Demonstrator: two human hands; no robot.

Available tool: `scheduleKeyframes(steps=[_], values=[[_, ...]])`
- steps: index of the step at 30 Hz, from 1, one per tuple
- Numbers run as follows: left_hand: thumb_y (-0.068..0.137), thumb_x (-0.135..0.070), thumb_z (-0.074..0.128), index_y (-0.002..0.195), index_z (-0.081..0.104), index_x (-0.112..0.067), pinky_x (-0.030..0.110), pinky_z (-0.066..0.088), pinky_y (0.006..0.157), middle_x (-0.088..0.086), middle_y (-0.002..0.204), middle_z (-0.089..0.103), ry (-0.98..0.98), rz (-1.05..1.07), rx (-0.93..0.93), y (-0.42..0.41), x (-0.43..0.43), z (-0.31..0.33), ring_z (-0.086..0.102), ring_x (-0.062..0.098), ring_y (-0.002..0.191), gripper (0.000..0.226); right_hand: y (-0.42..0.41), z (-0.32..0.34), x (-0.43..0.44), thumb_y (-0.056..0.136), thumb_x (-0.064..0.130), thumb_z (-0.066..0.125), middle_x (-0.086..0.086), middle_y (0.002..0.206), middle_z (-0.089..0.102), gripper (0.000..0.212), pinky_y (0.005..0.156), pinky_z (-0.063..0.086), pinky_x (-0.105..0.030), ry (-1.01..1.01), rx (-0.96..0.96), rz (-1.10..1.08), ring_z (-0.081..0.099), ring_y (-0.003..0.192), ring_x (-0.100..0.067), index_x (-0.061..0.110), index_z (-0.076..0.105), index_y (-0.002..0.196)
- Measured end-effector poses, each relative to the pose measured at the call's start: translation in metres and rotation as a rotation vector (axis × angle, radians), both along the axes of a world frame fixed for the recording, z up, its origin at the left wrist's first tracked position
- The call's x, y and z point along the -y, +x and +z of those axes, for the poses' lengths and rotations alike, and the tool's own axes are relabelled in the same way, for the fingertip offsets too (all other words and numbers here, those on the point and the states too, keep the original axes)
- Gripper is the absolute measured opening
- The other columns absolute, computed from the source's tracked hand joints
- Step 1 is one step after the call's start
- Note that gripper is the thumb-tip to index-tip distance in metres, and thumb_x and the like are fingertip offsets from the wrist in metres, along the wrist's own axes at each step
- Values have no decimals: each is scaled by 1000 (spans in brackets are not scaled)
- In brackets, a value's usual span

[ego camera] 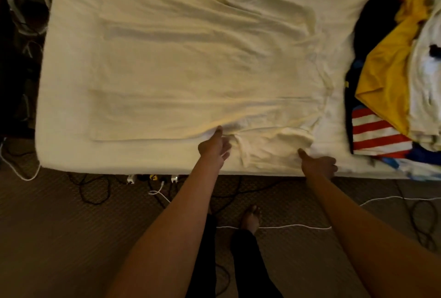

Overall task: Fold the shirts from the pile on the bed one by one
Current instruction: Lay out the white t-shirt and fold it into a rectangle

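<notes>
A cream shirt (191, 71) lies spread flat on the white bed (71, 154), its collar end towards the right. Its near sleeve (267, 147) points at the bed's front edge. My left hand (214, 148) pinches the fabric where that sleeve meets the body, thumb on top. My right hand (319, 165) holds the sleeve's right end near the bed edge, thumb stretched over the cloth and fingers curled. The pile of shirts (391, 68), yellow, red, dark blue, white and red-white striped, sits at the bed's right end.
Carpet lies below the bed edge, crossed by black and white cables (286, 227), with a power strip (152, 177) at the bed's foot. My bare foot (250, 217) stands close to the bed. Dark clutter (26, 9) fills the floor left of the bed.
</notes>
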State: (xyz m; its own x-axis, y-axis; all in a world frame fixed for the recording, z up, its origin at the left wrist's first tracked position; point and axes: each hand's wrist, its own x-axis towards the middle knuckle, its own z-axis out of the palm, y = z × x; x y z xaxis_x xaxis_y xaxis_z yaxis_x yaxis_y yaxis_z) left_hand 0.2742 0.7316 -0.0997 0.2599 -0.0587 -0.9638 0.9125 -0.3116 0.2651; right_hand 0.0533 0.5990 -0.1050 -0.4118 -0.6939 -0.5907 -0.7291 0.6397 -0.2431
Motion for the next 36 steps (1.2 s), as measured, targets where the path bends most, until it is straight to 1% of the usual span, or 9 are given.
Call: scheduleKeyframes(steps=[6,11,14,20,23,26,29,33,36], values=[[85,-33,79,86,65,-11,30,48,62,1,82,64,-1,10,-68,-8,15,-4,56,16,71,26,-44,-6,11,81,42,78,-9,111,69,46,93,48,-32,28,343,185,61,104,-24,7,69,110],[86,-21,76,116,67,-7,30,52,55,11,102,68,27,49,-5,-15,19,-2,63,23,79,35,-56,-1,8,97,30,61,-13,106,65,31,76,42,-28,-11,405,220,56,93,-23,3,63,113],[89,-15,68,120,65,0,29,54,52,14,100,69,13,52,13,-28,16,2,67,24,76,34,-67,-1,6,99,31,56,-19,107,65,23,65,48,-32,-10,413,229,59,86,-26,8,58,106],[93,-25,70,109,63,-4,36,56,72,14,104,71,-65,111,69,-32,8,8,71,23,86,27,-78,-2,1,97,28,60,-13,94,68,19,74,50,-35,-47,401,228,66,89,-29,10,55,97],[93,-39,68,107,62,-10,38,53,74,9,108,70,-71,138,97,-15,4,4,70,21,84,33,-77,-7,-4,90,41,68,-10,102,68,34,81,56,-40,-17,438,240,67,90,-25,12,56,103],[96,-30,65,94,61,-11,36,52,82,7,115,68,-38,132,80,0,-5,0,69,21,98,19,-71,-8,-12,85,54,69,-2,106,59,57,87,45,-30,32,400,280,58,100,-18,9,60,117],[98,-16,62,91,60,-9,35,52,87,8,116,67,1,144,56,4,-14,-4,65,23,114,10,-60,-8,-16,87,60,61,-8,106,66,59,83,42,-29,-58,329,277,60,103,-25,6,65,111],[97,-12,64,112,64,-2,34,52,81,11,101,69,5,150,92,-2,-23,-11,68,21,84,17,-45,-7,-12,84,57,68,-8,117,62,62,85,40,-27,-24,328,229,57,113,-26,7,59,119],[96,-12,66,106,65,-2,35,53,83,13,107,69,22,154,115,0,-22,-12,67,24,88,14,-42,-9,-8,87,45,71,-15,128,62,60,91,42,-31,72,270,303,56,119,-31,1,59,126]])
